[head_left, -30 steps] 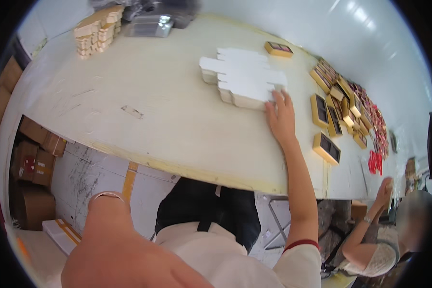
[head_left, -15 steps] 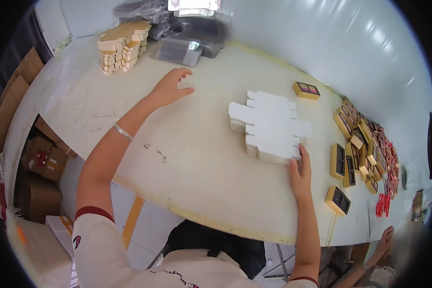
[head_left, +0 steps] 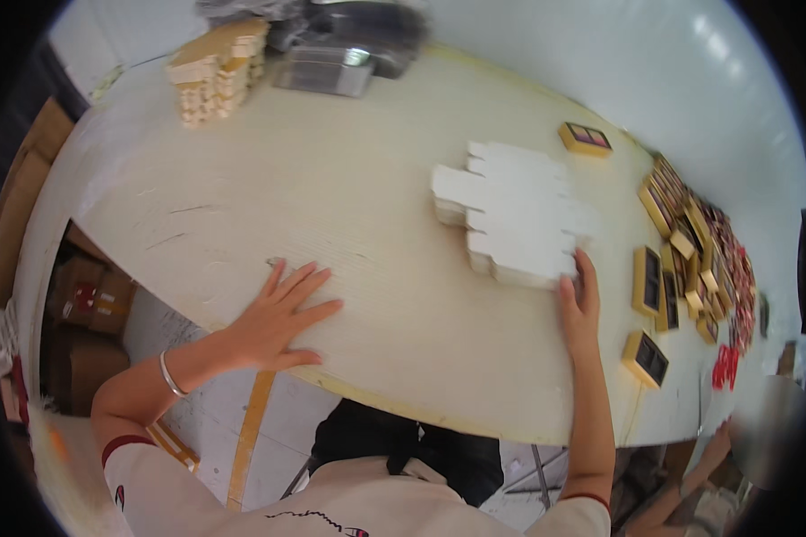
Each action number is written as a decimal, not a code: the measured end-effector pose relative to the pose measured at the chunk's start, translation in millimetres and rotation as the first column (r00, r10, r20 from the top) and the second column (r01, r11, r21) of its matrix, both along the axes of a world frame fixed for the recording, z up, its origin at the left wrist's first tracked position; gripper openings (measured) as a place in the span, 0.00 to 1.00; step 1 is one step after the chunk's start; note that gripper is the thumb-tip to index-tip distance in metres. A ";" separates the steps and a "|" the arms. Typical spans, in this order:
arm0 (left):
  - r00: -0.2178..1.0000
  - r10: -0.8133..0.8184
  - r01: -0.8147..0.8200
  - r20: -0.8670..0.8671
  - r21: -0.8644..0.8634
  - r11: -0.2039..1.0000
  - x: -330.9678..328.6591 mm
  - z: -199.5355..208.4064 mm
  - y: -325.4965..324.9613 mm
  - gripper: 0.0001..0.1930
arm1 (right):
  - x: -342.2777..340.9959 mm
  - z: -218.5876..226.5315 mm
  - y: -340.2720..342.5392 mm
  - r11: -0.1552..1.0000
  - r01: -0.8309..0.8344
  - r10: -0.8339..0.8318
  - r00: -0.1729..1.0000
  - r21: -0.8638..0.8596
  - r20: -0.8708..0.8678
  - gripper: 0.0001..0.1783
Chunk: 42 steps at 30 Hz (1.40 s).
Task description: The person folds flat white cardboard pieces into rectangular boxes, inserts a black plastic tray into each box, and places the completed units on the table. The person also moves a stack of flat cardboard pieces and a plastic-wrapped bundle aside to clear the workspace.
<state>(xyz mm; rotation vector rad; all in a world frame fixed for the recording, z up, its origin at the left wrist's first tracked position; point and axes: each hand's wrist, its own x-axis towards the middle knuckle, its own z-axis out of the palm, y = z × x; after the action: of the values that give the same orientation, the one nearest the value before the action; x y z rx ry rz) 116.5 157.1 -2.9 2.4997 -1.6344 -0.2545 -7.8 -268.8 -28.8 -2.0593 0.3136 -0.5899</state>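
A stack of flat white carton blanks [head_left: 524, 215] with notched tabs lies on the table to the right of the middle. My right hand [head_left: 582, 304] is at its near right corner, thumb on the near edge and fingers along the right side, gripping that corner. My left hand [head_left: 287, 318] is open and empty, fingers spread and palm down by the table's near edge. Bare tabletop separates it from the stack. A silver bangle is on my left wrist.
Gold boxes with dark windows [head_left: 681, 251] are piled at the right, beside many small red-and-gold pieces [head_left: 741, 286]. One gold box [head_left: 586, 139] lies apart at the back. Brown-topped blanks [head_left: 215, 67] and clear plastic sleeves [head_left: 327, 70] are far left. Another person's arm [head_left: 703, 461] shows lower right.
My left hand has come back toward me from the far middle of the table and down to its near edge, fingers now spread. My right hand stays at the stack's corner. The view has shifted slightly.
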 end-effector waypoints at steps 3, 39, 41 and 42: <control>0.999 0.009 -0.010 -0.046 -0.023 1.000 0.8 0.4 -5.1 0.36 | 1.8 7.9 3.3 0.997 -0.020 0.020 1.000 0.077 -0.010 0.29; 0.781 0.412 -0.601 -0.469 -0.387 0.699 30.8 59.4 -12.0 0.22 | 60.8 70.3 60.2 0.869 0.488 -0.487 0.873 -0.081 0.041 0.22; 0.807 0.395 -0.585 -0.440 -0.503 0.636 87.1 80.4 25.3 0.20 | 91.9 71.6 110.9 0.866 0.499 -0.499 0.866 -0.005 0.017 0.22; 0.835 0.402 -0.551 -0.376 -0.578 0.602 121.3 84.0 49.8 0.20 | 106.9 70.5 138.4 0.861 0.507 -0.507 0.862 0.035 0.003 0.22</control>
<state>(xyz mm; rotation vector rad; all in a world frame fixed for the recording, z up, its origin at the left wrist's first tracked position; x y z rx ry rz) 237.9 207.0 81.1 2.1134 -0.7037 0.1277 99.2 -130.5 41.6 -1.9383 0.8719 -0.9049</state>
